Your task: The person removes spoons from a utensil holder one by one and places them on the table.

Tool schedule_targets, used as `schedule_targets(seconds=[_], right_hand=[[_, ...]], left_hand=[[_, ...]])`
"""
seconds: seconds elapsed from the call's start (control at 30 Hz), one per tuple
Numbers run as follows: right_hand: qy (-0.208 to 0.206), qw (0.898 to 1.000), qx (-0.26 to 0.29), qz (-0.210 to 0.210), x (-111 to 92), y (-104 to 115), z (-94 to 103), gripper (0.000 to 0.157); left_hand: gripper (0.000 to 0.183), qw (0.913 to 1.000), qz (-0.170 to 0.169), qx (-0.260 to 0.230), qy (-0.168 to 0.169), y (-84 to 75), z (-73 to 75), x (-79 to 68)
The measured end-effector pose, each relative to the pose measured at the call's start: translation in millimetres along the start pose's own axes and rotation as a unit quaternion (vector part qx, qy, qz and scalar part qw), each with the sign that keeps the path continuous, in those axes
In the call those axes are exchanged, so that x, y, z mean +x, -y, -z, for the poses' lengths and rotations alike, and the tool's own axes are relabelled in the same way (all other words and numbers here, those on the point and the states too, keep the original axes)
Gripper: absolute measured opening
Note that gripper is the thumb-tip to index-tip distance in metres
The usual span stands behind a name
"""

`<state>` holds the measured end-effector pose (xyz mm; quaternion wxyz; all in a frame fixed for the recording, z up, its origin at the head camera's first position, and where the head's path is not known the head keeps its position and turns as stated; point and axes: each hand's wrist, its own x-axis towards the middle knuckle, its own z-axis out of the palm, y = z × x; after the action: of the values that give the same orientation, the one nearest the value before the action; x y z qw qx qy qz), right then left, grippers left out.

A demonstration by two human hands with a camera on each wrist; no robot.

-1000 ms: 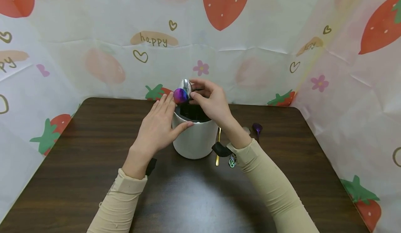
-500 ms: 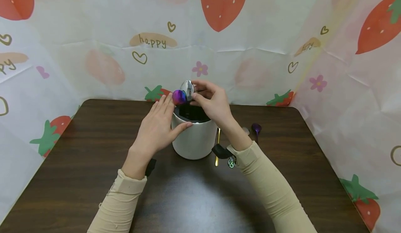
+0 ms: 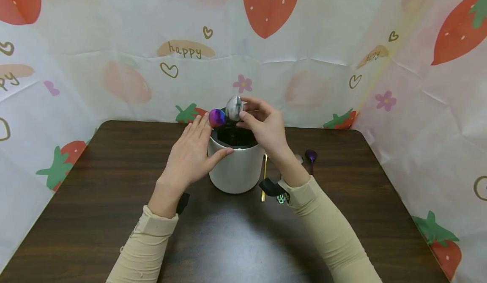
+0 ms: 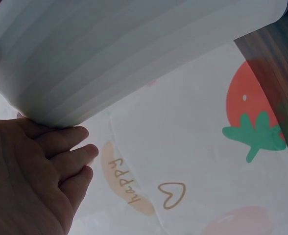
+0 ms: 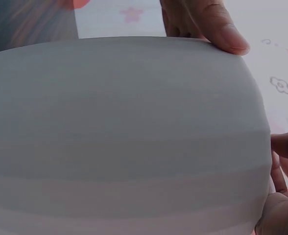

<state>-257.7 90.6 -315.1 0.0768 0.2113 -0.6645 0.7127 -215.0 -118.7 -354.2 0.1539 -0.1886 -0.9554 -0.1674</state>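
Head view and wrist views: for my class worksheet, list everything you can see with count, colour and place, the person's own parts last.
Table: 1, dark brown, across the lower view
Pot: 1, white, on the table
Silver spoon: 1, silver, at the pot's mouth
Rainbow spoon: 1, purple-blue, at the pot's rim
Gold utensil: 1, gold, right of the pot
Purple spoon: 1, purple, farther right
Pale item: 1, greyish, mostly hidden
Green ornament: 1, green-silver, right of the gold utensil
Cloth: sheet count unclear, white, strawberry-printed, behind the table
Wristbands: 2, black, on the wrists
Sleeves: 2, cream
Left hand: 1, against the pot
Right hand: 1, pinching the silver spoon
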Motion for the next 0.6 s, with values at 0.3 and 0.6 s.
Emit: schedule_targets(seconds=[0.3,0.6], right_hand=[[-0.022,0.998,0.043,0.028,-5.4,3.1,8.2,0.037],[-0.047,0.994,0.069,0.076,-13.1,15.7,15.8,0.038]], left_hand=[[0.104,1.0,0.003,-0.001,0.002,0.7,-0.6,0.3],[0.104,1.0,0.001,-0.001,0.002,0.5,-0.8,0.2]])
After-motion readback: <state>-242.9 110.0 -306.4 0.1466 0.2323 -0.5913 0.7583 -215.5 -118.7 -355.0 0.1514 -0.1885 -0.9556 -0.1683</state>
